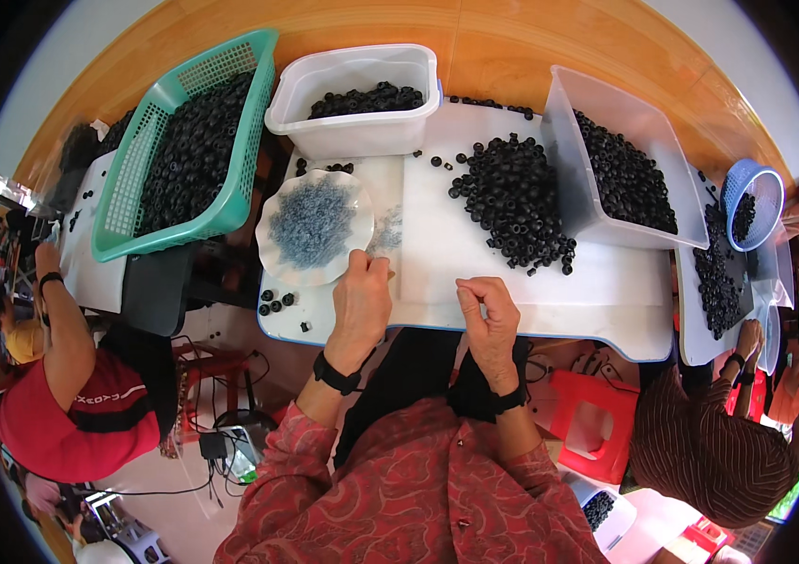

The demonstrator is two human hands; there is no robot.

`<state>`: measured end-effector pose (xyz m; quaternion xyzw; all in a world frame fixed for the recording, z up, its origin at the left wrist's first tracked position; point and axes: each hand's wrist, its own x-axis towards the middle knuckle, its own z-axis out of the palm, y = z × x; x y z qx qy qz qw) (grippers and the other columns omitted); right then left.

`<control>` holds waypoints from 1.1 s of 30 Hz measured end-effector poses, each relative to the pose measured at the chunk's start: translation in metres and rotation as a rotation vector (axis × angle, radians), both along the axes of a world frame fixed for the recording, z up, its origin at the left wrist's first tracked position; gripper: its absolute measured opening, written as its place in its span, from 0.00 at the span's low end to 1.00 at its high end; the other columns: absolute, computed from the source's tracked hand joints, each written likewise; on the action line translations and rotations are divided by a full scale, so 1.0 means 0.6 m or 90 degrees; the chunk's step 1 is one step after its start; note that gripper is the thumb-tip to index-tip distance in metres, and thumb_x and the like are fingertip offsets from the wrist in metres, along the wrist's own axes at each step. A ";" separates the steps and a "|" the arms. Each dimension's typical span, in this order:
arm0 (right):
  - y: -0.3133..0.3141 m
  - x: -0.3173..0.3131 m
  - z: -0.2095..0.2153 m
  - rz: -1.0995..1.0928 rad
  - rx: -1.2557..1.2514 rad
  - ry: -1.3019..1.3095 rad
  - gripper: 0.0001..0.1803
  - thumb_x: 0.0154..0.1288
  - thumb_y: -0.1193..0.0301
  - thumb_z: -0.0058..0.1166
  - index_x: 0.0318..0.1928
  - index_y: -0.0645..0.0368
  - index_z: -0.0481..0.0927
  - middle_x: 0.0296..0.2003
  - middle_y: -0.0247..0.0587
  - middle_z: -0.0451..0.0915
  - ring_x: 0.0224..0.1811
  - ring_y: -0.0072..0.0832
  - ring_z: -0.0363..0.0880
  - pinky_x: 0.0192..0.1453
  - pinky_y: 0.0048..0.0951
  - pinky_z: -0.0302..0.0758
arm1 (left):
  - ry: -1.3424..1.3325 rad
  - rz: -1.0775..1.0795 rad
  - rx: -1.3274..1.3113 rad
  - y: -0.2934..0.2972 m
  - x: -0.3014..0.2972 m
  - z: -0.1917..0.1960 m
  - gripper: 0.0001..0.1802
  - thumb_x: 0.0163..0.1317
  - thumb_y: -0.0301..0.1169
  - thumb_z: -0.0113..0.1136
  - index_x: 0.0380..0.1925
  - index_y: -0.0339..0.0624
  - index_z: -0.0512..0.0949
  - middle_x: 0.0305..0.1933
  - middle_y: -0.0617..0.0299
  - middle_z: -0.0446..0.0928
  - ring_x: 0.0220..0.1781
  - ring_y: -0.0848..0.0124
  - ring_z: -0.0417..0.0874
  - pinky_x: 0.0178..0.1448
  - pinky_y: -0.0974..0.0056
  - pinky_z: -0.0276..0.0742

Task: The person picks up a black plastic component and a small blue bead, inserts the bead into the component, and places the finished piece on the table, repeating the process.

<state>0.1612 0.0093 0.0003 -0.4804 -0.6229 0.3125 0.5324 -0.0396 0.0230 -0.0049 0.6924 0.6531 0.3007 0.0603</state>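
Note:
My left hand point(362, 303) is at the right edge of a white scalloped plate point(273, 252), its fingers curled together; what they hold, if anything, is hidden. On the plate lies a heap of tiny clear-grey pieces point(310, 224), with a few more scattered on the table beside it. My right hand point(491, 324) hovers over the table's front edge, thumb and fingers pinched; anything between them is too small to make out. A loose pile of small black ring-shaped parts point(512, 197) lies beyond my right hand. Several of the same black parts point(276, 303) sit below the plate.
At the back stand a green basket point(254, 141), a white tub point(352, 141) and a clear bin point(587, 202), each holding black parts. A blue basket point(736, 211) is at far right. People sit on both sides. A red stool point(592, 414) stands below the white table point(550, 324).

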 end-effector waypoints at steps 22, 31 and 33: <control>0.081 0.061 0.029 -0.148 0.099 -0.491 0.18 0.61 0.82 0.56 0.52 0.57 0.83 0.56 0.33 0.80 0.56 0.37 0.74 0.64 0.43 0.64 | -0.024 0.017 0.017 -0.005 0.006 -0.011 0.05 0.60 0.25 0.66 0.36 0.42 0.83 0.39 0.53 0.72 0.32 0.53 0.81 0.35 0.53 0.79; 0.051 0.061 0.012 -0.217 0.113 -0.204 0.12 0.61 0.85 0.58 0.44 0.60 0.84 0.45 0.42 0.83 0.43 0.37 0.81 0.48 0.32 0.77 | -0.037 -0.002 0.075 -0.008 0.010 -0.010 0.07 0.63 0.23 0.62 0.39 0.37 0.75 0.41 0.49 0.72 0.35 0.49 0.81 0.37 0.51 0.79; 0.045 0.062 0.012 -0.216 0.086 -0.190 0.12 0.62 0.86 0.57 0.44 0.62 0.84 0.42 0.45 0.82 0.39 0.38 0.82 0.40 0.31 0.80 | -0.058 -0.006 0.103 -0.006 0.007 -0.014 0.07 0.63 0.22 0.62 0.40 0.37 0.75 0.41 0.49 0.73 0.36 0.48 0.81 0.37 0.52 0.79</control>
